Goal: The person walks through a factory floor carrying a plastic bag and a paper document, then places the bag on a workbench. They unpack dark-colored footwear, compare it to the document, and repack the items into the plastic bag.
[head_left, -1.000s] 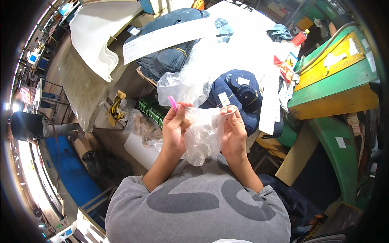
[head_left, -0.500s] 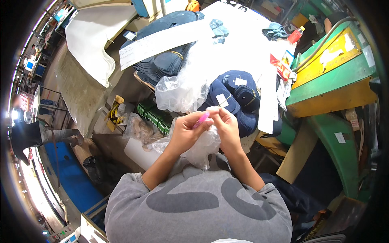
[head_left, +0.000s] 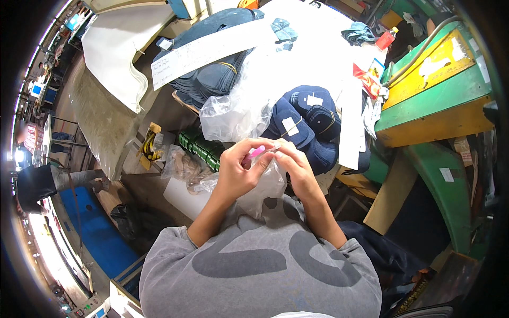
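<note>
My left hand (head_left: pixel 237 168) is closed, with a slim bright pink, pen-like thing (head_left: pixel 256 152) poking out between thumb and forefinger; its exact kind is unclear. Close beside it, my right hand (head_left: pixel 298 168) pinches the top edge of a clear plastic bag (head_left: pixel 265 190). The thumbs and fingertips of both hands almost meet at that edge. Below them the bag hangs crumpled in front of my grey shirt. Just beyond my right hand lie bundled stacks of dark navy cut fabric pieces (head_left: pixel 289 124) with white labels.
Another clear plastic bag (head_left: pixel 222 119) lies on the white table (head_left: pixel 313 47) beside a blue-grey fabric stack (head_left: pixel 207 87). A green and yellow machine (head_left: pixel 435 106) stands right. A red bottle (head_left: pixel 386 39) is at the back. Green banded rolls (head_left: pixel 200 150) sit lower left; a person (head_left: pixel 42 183) is far left.
My hands have shifted slightly to the left and the pink thing has tilted in my left fingers. The bag edge now shows between the fingertips. The whole view has moved a little.
</note>
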`<state>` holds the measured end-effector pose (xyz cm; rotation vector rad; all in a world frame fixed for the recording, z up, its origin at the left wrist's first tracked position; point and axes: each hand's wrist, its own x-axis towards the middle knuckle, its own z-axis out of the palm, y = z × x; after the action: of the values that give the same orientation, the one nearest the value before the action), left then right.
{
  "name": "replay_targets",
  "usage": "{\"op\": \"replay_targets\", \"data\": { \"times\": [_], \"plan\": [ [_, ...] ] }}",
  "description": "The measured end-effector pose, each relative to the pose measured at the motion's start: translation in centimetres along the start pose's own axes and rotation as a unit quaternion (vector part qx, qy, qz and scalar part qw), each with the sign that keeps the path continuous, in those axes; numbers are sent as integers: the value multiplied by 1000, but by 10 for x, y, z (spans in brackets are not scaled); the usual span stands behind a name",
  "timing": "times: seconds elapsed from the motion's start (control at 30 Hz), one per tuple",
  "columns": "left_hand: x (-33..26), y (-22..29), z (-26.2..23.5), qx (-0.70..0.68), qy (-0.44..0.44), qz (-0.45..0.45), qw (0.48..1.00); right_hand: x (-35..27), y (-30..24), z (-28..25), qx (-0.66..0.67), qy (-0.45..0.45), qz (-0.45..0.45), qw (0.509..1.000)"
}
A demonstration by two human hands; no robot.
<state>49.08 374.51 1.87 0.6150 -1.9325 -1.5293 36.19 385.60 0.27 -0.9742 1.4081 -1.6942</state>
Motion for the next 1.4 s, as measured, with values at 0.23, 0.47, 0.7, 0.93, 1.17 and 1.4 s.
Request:
{"op": "replay_targets", "data": {
  "times": [0.23,0.47,0.7,0.93,1.17,1.4],
  "plan": [
    [-8,11,1,20,11,-22,999,1,-7,4,138,38,155,978],
    [-12,-6,-11,-77,-72,-138,985,1,-2,4,67,62,125,988],
    [-7,-24,-5,-380,20,-188,906,19,-5,2,-334,43,-129,933],
    [-8,-20,-10,-78,67,-96,990,22,-12,13,-308,56,-93,945],
    [-4,-21,-10,44,138,-37,989,17,-9,24,-385,64,-103,915],
    [2,-23,-12,40,67,-9,997,12,-12,27,-422,71,-163,889]
  ]
}}
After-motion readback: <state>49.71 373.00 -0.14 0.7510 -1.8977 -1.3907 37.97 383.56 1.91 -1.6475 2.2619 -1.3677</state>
